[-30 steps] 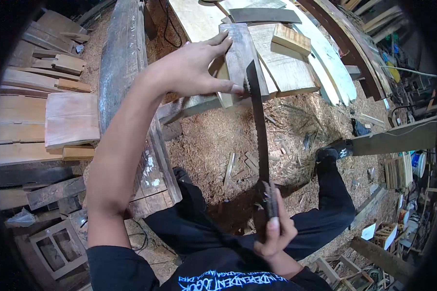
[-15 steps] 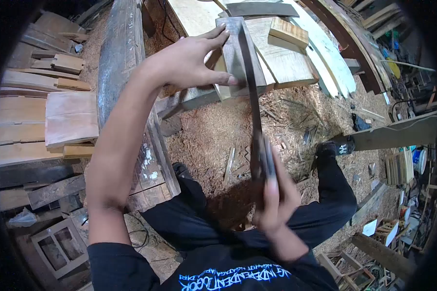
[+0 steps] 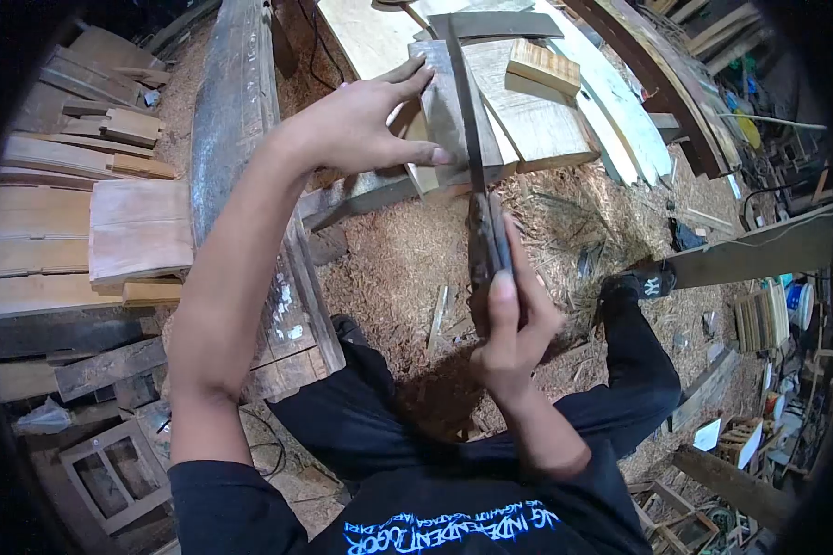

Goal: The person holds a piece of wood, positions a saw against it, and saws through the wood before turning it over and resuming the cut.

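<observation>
My left hand (image 3: pixel 366 125) holds a wooden block (image 3: pixel 442 102) down on the bench, its thumb and fingertips pressed on the block's left side. My right hand (image 3: pixel 518 328) is wrapped around the handle of a handsaw (image 3: pixel 469 120), which I see almost edge-on. The saw's blade points away from me and runs along the top of the block, right of my left fingertips. Whether its teeth are inside a cut is hidden from this angle.
A wide board (image 3: pixel 537 120) lies right of the block, with a small wood block (image 3: pixel 544 65) on top. Behind sits a dark curved piece (image 3: pixel 500 25). A long worn beam (image 3: pixel 231 120) runs along the left. Wood shavings (image 3: pixel 389 250) cover the floor.
My right hand has pushed the saw forward, away from my body, and the blade now reaches past the block's far end. My left hand has stayed nearly in place on the block.
</observation>
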### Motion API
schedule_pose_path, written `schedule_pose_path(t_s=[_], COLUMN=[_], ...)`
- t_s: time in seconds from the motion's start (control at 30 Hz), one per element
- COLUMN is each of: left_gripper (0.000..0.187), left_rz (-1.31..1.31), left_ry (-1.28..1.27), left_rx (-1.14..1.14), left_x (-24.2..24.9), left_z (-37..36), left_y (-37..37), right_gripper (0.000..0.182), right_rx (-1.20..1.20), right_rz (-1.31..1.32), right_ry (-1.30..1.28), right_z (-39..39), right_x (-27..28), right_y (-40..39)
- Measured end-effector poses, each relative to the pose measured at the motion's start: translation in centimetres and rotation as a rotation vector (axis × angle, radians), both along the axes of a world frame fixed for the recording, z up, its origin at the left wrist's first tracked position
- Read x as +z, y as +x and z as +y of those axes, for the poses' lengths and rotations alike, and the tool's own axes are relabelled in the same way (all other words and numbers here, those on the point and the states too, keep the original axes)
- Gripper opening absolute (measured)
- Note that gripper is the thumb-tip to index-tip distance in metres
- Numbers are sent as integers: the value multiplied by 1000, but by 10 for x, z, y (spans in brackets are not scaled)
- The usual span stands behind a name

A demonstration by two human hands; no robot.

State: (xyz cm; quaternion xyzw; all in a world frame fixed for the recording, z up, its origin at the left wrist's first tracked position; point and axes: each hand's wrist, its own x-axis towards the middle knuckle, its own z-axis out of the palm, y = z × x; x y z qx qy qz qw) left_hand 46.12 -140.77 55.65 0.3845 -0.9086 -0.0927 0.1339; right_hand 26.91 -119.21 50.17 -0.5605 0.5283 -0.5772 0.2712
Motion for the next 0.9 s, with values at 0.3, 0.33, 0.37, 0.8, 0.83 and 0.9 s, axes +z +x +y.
schedule_pose_path(t_s=[0.3, 0.33, 0.37, 0.8, 0.83, 0.9], left_gripper=[105, 105, 105, 105, 105, 105], left_rz=[-16, -17, -12, -25, -20, -10], left_ry=[100, 94, -18, 46, 62, 93], left_rx=[16, 22, -17, 45, 47, 51], left_x=[4, -4, -12, 2, -1, 0], left_z=[3, 1, -4, 3, 5, 1], left_y=[-4, -1, 2, -5, -5, -4], right_gripper=[54, 54, 54, 52, 52, 54], right_rx=[33, 42, 49, -10, -31, 24], right_rz=[4, -80, -83, -78, -21, -33], right_ry=[139, 305, 299, 142, 114, 12], right_z=[26, 12, 15, 28, 38, 75], right_x=[5, 10, 8, -6, -11, -24], right_y=[-12, -10, -9, -4, -10, -17])
